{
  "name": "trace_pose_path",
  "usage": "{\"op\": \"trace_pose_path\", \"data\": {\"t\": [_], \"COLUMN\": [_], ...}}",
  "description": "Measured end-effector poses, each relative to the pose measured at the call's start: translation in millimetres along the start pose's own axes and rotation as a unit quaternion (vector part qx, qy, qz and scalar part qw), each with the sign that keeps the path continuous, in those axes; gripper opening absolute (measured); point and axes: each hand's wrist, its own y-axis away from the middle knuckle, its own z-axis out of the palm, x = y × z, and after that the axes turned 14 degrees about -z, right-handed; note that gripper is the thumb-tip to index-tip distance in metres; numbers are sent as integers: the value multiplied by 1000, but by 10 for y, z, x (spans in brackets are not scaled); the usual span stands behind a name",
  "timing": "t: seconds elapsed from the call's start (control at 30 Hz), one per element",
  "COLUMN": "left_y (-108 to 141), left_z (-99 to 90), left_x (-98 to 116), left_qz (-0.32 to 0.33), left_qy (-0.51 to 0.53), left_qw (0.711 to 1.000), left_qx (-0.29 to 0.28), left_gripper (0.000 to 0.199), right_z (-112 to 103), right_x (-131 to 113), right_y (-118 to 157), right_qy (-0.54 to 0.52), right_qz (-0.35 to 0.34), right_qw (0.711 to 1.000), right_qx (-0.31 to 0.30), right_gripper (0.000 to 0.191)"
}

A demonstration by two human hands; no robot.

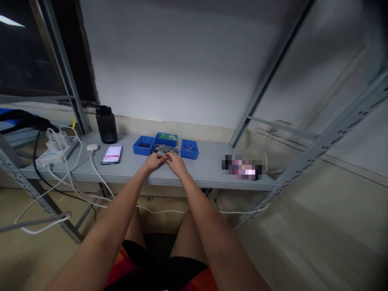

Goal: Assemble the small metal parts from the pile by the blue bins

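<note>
Apparently the work is under way rather than finished, judging by how things lie along the grey shelf. At the left of the frame sits a white power strip with plugs and trailing cables, then a black bottle and a lit phone lying flat, its screen blurred out. Left of centre, a blue bin holds dark small parts, too small to identify. Just below it and to its right, the left hand rests at the shelf's front with fingers bent inward; whether it grips anything I cannot tell. At the middle of the frame, a second blue bin holds green material, and in front of it lies a loose heap of shiny metal pieces, plenty of them left outside any bin. The right hand is at the heap's near edge, fingertips close to the left's; any small piece between them is hidden. Right of centre, a third blue bin contains a few slim metal pieces, perhaps those already dealt with, though their condition is unclear. Farther right lies a pixelated object.
</note>
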Motion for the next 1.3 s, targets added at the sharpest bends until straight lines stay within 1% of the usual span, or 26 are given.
{"op": "trace_pose_path", "data": {"t": [0.1,0.13,0.2,0.3,0.4,0.5,0.6,0.8,0.97,1.3], "left_y": [21,33,62,100,110,97,82,90,97,53], "left_z": [-26,-33,-41,-48,-51,-43,-29,-22,-40,-26], "left_x": [13,21,40,63,67,52,35,46,55,-7], "left_qz": [10,8,-2,-14,-21,-25,-17,-2,12,46], "left_qy": [-6,-7,-6,12,31,25,21,-8,-13,17], "left_qw": [1000,1000,1000,998,996,996,996,996,998,997], "left_qx": [-26,-21,4,60,84,85,84,88,68,66], "left_gripper": [26,25,24,24,24,24,25,27,26,24], "right_z": [0,0,1,2,-2,-5,0,21,43,30], "right_x": [-6,-8,-8,-9,-10,-4,9,36,65,64], "right_y": [-5,-6,-6,4,13,9,-1,-4,-1,0], "right_qy": [-1,0,6,29,55,64,58,46,43,49], "right_qz": [4,8,16,25,44,56,50,48,32,47], "right_qw": [1000,1000,1000,999,998,996,997,998,998,998], "right_qx": [4,5,6,3,-4,-15,-28,2,21,6], "right_gripper": [25,25,23,19,20,22,21,21,21,21]}}
